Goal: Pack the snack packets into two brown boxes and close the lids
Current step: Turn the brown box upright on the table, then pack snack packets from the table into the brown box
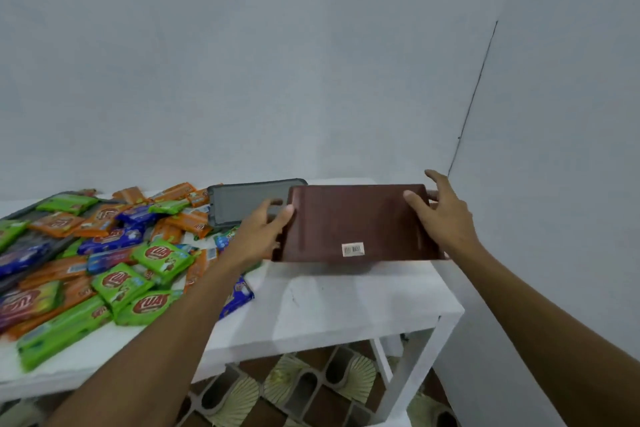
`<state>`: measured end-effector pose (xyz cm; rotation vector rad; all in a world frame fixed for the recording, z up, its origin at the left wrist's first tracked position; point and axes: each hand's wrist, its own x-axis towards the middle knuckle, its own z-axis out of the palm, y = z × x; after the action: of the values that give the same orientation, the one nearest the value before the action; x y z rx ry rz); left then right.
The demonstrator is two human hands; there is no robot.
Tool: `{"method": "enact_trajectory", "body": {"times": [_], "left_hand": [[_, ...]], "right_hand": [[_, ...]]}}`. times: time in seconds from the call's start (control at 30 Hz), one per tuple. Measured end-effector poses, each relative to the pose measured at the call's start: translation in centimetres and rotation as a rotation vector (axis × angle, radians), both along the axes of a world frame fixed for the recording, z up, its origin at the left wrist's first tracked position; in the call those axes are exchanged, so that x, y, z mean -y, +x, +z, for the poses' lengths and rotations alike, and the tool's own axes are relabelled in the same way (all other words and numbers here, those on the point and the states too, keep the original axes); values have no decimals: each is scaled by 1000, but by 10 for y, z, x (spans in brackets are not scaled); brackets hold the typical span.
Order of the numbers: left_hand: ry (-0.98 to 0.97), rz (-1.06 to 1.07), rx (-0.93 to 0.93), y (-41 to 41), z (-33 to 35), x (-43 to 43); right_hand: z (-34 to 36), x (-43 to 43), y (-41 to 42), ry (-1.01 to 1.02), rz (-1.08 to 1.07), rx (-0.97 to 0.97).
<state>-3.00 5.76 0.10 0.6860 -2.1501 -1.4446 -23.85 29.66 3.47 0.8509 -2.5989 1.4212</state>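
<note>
Head view: my left hand (259,232) and right hand (443,218) are gripping the short edges of the brown box (349,218). Packets (121,253) are crowding the table (346,302) leftward.

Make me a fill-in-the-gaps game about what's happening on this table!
1. The left hand and the right hand hold a box whose colour is ____.
2. The little white sticker on the box is printed with a ____.
3. The snack packets lie piled on the ____ side of the white table.

Missing words: brown; barcode; left.
</note>
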Motion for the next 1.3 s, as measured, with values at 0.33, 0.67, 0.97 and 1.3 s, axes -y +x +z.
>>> {"method": "enact_trajectory", "body": {"times": [0.33, 0.67, 0.97, 1.3], "left_hand": [[-436, 358, -177, -10, 19, -14], [-316, 361, 228, -51, -12, 1], [-470, 271, 240, -59, -22, -7], [-593, 191, 421, 43, -19, 38]], "right_hand": [[21, 5, -45, -134, 283, 79], [-24, 45, -84, 193, 138, -228], [-45, 59, -70, 425, 419, -358], [-27, 83, -31, 485, 407, -439]]}}
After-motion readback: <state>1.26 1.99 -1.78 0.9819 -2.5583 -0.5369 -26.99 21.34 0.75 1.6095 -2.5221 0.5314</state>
